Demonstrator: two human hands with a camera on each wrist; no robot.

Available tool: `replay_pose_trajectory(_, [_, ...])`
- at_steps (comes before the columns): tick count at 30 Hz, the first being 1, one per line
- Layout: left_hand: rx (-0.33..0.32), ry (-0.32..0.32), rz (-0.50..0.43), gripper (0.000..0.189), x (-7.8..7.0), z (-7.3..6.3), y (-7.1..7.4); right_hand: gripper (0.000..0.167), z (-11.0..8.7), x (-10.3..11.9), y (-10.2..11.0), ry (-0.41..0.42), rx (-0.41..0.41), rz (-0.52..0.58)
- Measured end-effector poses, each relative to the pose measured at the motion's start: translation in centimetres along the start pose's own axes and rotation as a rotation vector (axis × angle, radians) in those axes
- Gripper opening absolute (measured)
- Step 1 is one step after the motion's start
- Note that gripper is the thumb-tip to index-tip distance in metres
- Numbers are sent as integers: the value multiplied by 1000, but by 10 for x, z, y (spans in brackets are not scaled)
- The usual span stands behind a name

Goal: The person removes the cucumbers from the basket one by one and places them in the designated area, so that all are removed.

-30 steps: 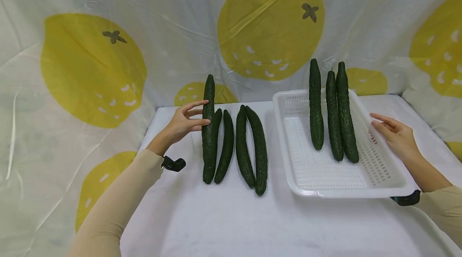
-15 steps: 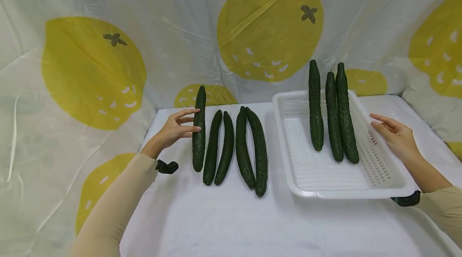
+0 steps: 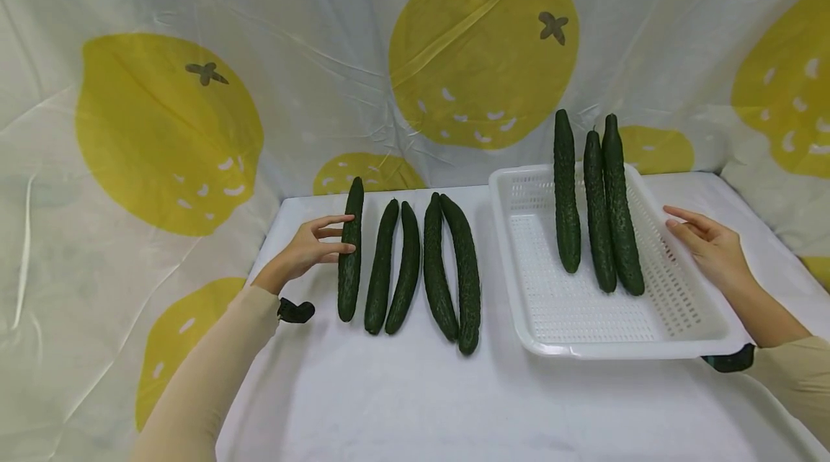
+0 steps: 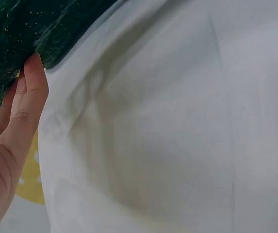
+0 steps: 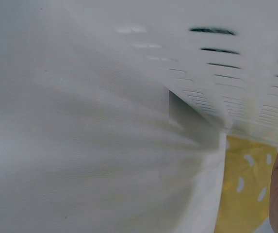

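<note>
Green cucumber [image 3: 350,285]: my left hand [image 3: 305,249] pinches it between fingers, left of four more cucumbers [image 3: 381,267].
Basket [image 3: 596,348]: right hand [image 3: 712,242] beside it, fingers loosely extended.
Surface [image 3: 415,404]: laying-out, I judge; next calls for letting go.

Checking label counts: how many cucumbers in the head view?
8. One cucumber in the left hand; four cucumbers in two pairs on the white cloth; three cucumbers in the white basket. None looks hidden.
</note>
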State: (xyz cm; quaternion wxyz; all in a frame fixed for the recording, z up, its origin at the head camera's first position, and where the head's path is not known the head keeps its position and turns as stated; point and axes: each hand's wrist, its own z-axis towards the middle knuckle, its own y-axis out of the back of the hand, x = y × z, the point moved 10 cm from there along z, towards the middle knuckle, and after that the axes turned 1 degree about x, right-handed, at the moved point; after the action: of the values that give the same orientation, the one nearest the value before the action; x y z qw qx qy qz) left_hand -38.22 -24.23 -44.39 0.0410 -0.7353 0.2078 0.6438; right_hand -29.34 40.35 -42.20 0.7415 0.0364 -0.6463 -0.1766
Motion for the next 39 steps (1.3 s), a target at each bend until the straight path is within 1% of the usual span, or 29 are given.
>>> replay_pose_trajectory(6, [15, 16, 33, 70, 11, 1, -1, 32, -1, -1, 0, -6, 2, -2])
replay_pose_trajectory(17, [30, 43, 86, 68, 22, 2, -3, 31, -1, -1, 0, -11, 1, -22])
replay_pose_trajectory(24, [39, 48, 110, 68, 26, 2, -6, 32, 1, 0, 1, -5, -4, -26])
replay_pose_trajectory(32, [25, 60, 138, 67, 33, 5, -6, 32, 0, 1, 1, -1, -8, -20])
replay_pose_trajectory(36, [31, 49, 155, 67, 33, 5, -8, 32, -1, 1, 1, 1, -8, -16])
replay_pose_trajectory(39, [38, 47, 151, 67, 33, 4, -10, 33, -1, 1, 1, -10, -2, -10])
